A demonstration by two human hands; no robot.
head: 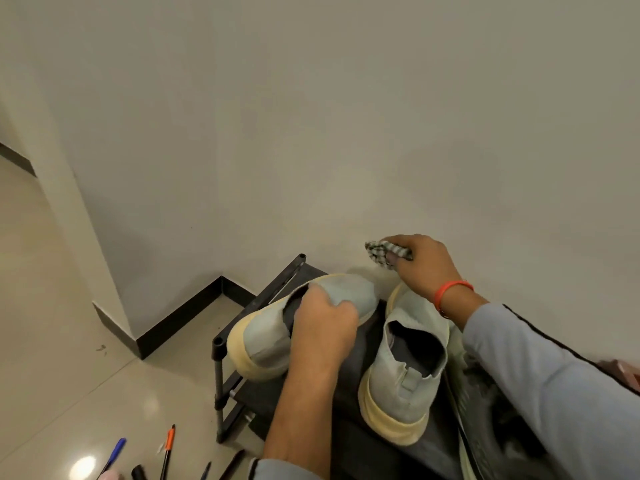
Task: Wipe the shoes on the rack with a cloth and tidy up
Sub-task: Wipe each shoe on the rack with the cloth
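grey sleeves, orange wristband

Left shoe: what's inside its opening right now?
The left hand grips the left shoe at its collar, fingers curled into the opening. Beside them only dark lining shows. The hand covers the rest, so the toe end inside cannot be seen.

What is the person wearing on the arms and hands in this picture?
Both hands are bare, with no gloves. The right hand has a thin orange-red band around the wrist, and the right arm wears a light grey-blue long sleeve with a dark stripe along its upper edge. The left hand has no band; only a grey cuff with dark trim shows below.
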